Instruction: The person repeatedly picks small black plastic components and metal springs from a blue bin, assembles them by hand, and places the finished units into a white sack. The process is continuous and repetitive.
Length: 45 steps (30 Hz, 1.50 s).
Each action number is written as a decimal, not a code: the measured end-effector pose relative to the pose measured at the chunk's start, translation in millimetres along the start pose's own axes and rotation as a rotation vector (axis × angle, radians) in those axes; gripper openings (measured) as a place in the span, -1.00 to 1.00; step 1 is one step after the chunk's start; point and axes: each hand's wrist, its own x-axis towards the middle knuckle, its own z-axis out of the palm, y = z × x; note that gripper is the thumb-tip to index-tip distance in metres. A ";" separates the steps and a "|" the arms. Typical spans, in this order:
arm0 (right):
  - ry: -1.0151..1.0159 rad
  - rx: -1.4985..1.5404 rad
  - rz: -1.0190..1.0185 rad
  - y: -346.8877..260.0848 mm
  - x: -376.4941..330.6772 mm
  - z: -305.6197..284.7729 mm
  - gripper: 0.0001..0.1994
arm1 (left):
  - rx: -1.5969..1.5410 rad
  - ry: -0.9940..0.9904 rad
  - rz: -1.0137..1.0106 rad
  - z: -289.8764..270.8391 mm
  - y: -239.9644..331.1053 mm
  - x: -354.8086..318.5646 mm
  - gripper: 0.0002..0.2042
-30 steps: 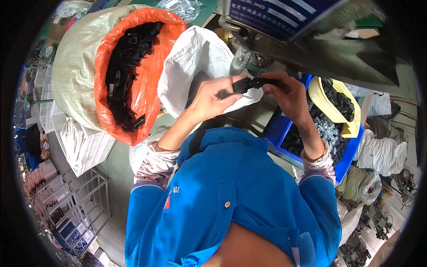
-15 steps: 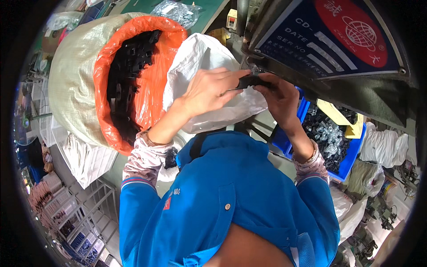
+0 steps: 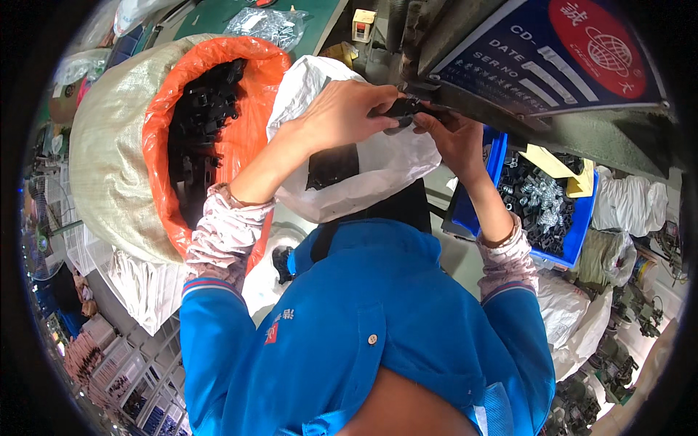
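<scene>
Fingers of the left hand (image 3: 340, 116) are clamped on a black part (image 3: 401, 109), thumb below and forefinger above. Those of the right hand (image 3: 459, 139) close on its opposite end, thumb nearest the wearer; shadow hides the fingertips behind. Whether the part is one piece or two joined cannot be told. The two-ended grip appears to serve steadiness and control of angle.

Location of the part: raised over the far rim of a white sack (image 3: 385, 171), just beside the lower edge of a machine (image 3: 618, 138) bearing a blue plate (image 3: 472, 54). Holding it there presumably keeps it close to the machine and in comfortable reach. The sack's mouth faces upward; dark contents lie toward its left rim, too dim to identify.

To the left, an orange liner (image 3: 254, 138) is folded outward over the rim of a woven sack (image 3: 113, 145), probably to hold the mouth open and expose the black pieces (image 3: 207, 102) inside.

To the right, a blue bin (image 3: 582, 236) carries black and silvery fittings (image 3: 542, 196). A yellow tray (image 3: 579, 185) sits at its far right corner, evidently to separate contents.
</scene>
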 end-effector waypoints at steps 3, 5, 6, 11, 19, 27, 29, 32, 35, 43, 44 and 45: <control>-0.060 -0.131 -0.013 -4.4 1.9 -6.5 -0.70 | 0.000 0.111 0.125 0.2 -10.6 -9.4 -0.79; -0.111 -0.468 -0.234 19.5 14.2 -31.5 -0.78 | -0.096 0.110 0.065 -0.7 -7.1 -21.7 -0.80; -0.100 -0.451 -0.144 34.2 23.0 -39.1 -0.79 | -0.102 0.097 0.036 -2.3 -4.0 -23.0 -0.80; 0.075 -1.175 -0.546 110.5 62.3 -50.3 -0.75 | -0.094 0.056 -0.006 -6.6 3.3 -18.8 -0.81; 0.114 -1.108 -0.475 138.4 78.7 -43.8 -0.70 | -0.086 0.104 0.015 -3.7 -2.9 -22.6 -0.80; -0.080 -1.311 0.012 169.9 90.0 -73.9 -0.67 | 0.127 0.466 0.034 29.5 -2.9 -80.0 -0.66; -0.112 -1.348 0.044 180.2 94.3 -79.5 -0.67 | 0.121 0.543 -0.057 50.7 -16.4 -125.1 -0.52; -0.102 -1.430 -0.242 199.5 95.4 -103.2 -0.71 | 0.130 0.610 -0.401 64.0 -49.1 -212.7 -0.71; -0.061 -1.387 -0.330 203.2 98.3 -115.7 -0.71 | 0.234 0.446 -0.864 37.3 -49.3 -288.0 -0.75; 0.016 -1.150 -0.203 177.1 99.1 -101.9 -0.64 | 0.332 -0.137 -0.956 61.0 -88.8 -348.2 -0.57; 0.042 -1.328 -0.143 165.6 102.0 -90.3 -0.60 | 0.296 0.027 -0.939 62.0 -91.6 -355.5 -0.54; -0.064 -1.727 -0.246 167.1 95.9 -101.6 -0.58 | 0.141 0.057 -0.986 47.5 -100.3 -349.2 -0.53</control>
